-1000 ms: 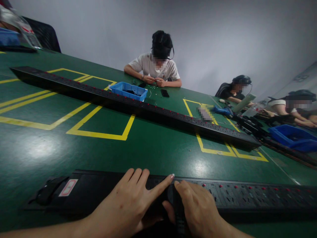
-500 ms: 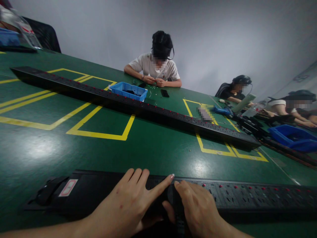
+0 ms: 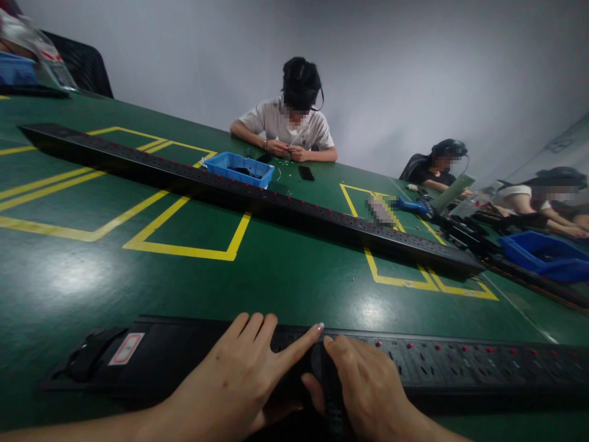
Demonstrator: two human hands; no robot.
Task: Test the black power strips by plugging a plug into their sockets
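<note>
A long black power strip (image 3: pixel 464 368) with rows of sockets and small red marks lies across the near side of the table. My left hand (image 3: pixel 248 362) lies over it, fingers bent at its far edge, index finger stretched to the right and thumb curled below. Close beside it, my right hand (image 3: pixel 368 380) has its fingers curled against a narrow dark piece (image 3: pixel 335 399) between the two hands. That piece is too dark to name. A white label with a red border (image 3: pixel 126 348) is on the strip's plain left end.
A second long power strip (image 3: pixel 285 212) lies slantwise across the green table (image 3: pixel 294 282). Behind it stands a blue tray (image 3: pixel 239 169) with dark parts. A co-worker (image 3: pixel 294 123) sits opposite; other people sit at the right near another blue bin (image 3: pixel 547 258) and a blue-handled tool (image 3: pixel 411 207).
</note>
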